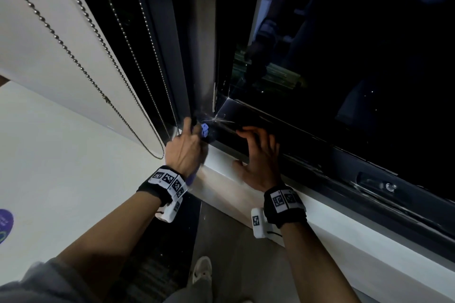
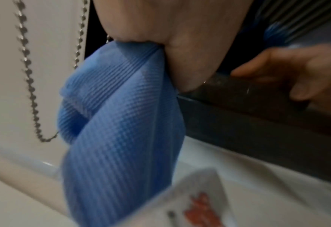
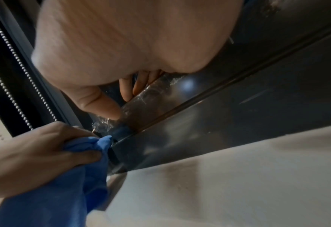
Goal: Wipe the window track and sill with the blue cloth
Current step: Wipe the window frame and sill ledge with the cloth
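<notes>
The blue cloth (image 1: 204, 130) is bunched in my left hand (image 1: 186, 147), which grips it and pushes its tip into the left end corner of the dark window track (image 1: 307, 155). Close up, the cloth (image 2: 122, 122) hangs in a thick fold below the palm. From the right wrist, my left hand (image 3: 34, 153) holds the cloth (image 3: 63, 184) against the track's end. My right hand (image 1: 261, 157) rests on the track rail just right of the cloth, fingertips (image 3: 102, 101) touching the dark metal and thumb on the white sill (image 1: 344, 241); it holds nothing.
A white roller blind (image 1: 49, 44) with a looped bead chain (image 1: 98, 86) hangs just left of my left hand. Dark window glass (image 1: 344, 56) stands behind the track. A latch (image 1: 384, 186) sits in the frame further right. My shoe (image 1: 202, 270) is on the dark floor below.
</notes>
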{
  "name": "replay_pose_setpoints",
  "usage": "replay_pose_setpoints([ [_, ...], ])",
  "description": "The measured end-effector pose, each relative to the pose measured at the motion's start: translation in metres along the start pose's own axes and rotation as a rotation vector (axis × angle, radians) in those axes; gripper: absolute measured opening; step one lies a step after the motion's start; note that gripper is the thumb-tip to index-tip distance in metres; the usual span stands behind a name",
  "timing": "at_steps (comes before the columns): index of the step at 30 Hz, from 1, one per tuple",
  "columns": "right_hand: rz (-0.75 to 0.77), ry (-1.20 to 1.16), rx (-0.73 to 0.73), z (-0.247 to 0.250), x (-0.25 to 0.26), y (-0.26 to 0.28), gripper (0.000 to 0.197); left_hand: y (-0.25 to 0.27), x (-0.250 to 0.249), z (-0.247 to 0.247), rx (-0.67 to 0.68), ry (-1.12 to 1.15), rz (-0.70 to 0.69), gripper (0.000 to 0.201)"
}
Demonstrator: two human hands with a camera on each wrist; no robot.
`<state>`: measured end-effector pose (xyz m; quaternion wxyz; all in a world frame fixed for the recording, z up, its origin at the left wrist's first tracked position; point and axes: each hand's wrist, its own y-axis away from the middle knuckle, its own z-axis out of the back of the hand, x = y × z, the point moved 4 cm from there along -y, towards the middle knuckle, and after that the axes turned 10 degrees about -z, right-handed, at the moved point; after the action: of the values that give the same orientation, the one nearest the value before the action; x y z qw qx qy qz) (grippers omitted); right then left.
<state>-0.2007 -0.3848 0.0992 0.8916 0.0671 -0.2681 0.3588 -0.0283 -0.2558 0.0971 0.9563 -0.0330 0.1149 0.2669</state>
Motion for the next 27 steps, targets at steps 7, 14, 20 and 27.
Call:
replay_pose_setpoints([
  [7,-0.013,-0.148,-0.035,0.002,0.002,0.003,0.073,0.04,0.006,-0.023,0.014,0.206,0.102,0.038],
  [14,-0.043,-0.151,-0.055,0.0,0.005,0.001,0.073,0.016,0.008,0.01,-0.399,0.219,-0.021,0.022],
  [20,-0.042,-0.105,-0.037,-0.005,0.003,-0.001,0.073,-0.003,0.0,-0.023,-0.395,0.258,0.057,0.03],
  [27,-0.106,-0.113,-0.045,-0.008,0.01,-0.003,0.07,0.006,-0.042,-0.041,-0.094,0.192,-0.056,0.053],
])
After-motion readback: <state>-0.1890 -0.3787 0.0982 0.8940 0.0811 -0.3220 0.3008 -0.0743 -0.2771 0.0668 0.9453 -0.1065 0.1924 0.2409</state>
